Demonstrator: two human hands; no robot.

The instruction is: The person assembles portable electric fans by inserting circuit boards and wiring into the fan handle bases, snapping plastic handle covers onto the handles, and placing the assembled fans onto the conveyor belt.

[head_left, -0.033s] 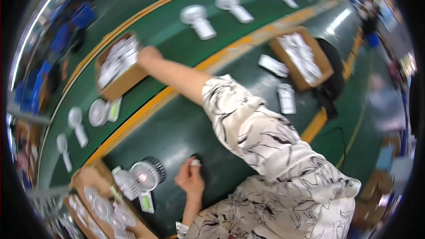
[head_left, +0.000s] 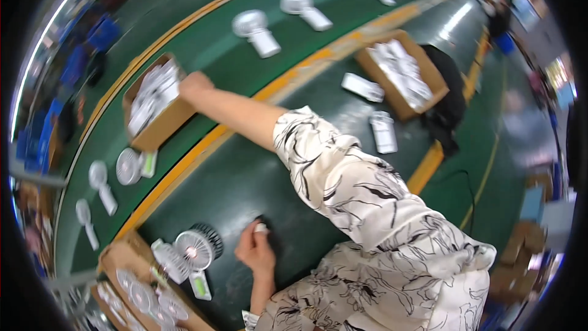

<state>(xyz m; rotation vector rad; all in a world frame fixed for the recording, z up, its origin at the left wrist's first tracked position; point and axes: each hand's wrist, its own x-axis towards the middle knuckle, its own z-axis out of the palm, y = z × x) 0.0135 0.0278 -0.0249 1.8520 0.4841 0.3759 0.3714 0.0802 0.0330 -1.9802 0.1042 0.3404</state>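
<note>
My right hand [head_left: 197,87] reaches across to the far belt, closed at the right end of a cardboard box [head_left: 164,130]. Its fingertips are largely hidden. White packets or wrapped parts [head_left: 156,95] fill that box. Nearer me, my left hand [head_left: 255,250] is held over the green work surface with fingers pinched. A small white piece [head_left: 261,228] shows at its fingertips, too small to name. Left of that hand, a white handheld fan [head_left: 196,250] with a round grille rests beside another fan [head_left: 170,262].
An open carton [head_left: 125,251] at lower left holds several white fans. More white fans [head_left: 251,24] lie along the green belt. At right stand a box of white parts [head_left: 398,73], two loose white pieces [head_left: 362,87] and a black cloth-like item [head_left: 444,98].
The whole view has shifted slightly, so most things appear a little further left. My right hand stays at the box, and my left hand keeps its pinch.
</note>
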